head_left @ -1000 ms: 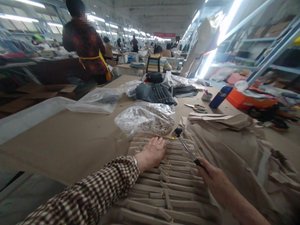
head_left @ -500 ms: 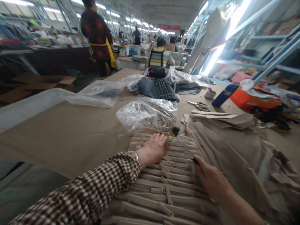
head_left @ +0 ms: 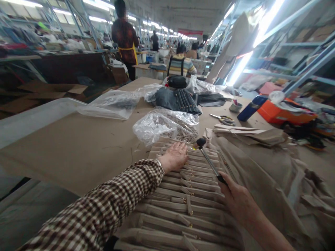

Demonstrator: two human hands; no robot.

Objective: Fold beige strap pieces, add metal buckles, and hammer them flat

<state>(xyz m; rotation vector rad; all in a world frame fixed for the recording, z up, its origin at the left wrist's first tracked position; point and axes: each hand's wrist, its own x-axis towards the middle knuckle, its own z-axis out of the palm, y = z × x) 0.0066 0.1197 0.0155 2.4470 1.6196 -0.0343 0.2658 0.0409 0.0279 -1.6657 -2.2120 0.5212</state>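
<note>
A row of overlapped beige fabric bands (head_left: 183, 205) lies on the table in front of me. My left hand (head_left: 175, 157), in a checked sleeve, rests flat on the far end of that row. My right hand (head_left: 237, 200) grips the handle of a small hammer (head_left: 208, 158) with a black round head, which hangs just above the far bands, right of my left hand. A clear bag of small beige loops (head_left: 164, 127) sits just beyond the bands.
Loose beige garments (head_left: 264, 167) pile up at the right. Farther off lie scissors (head_left: 222, 119), dark folded pieces (head_left: 178, 99), empty plastic bags (head_left: 112, 104), a blue bottle (head_left: 250, 108) and an orange box (head_left: 282, 113). A person in a yellow apron (head_left: 125, 38) stands at the back.
The hammer head dipped toward the bands and has risen again. My left hand stays flat on the bands. The person in the apron has walked farther away to the right.
</note>
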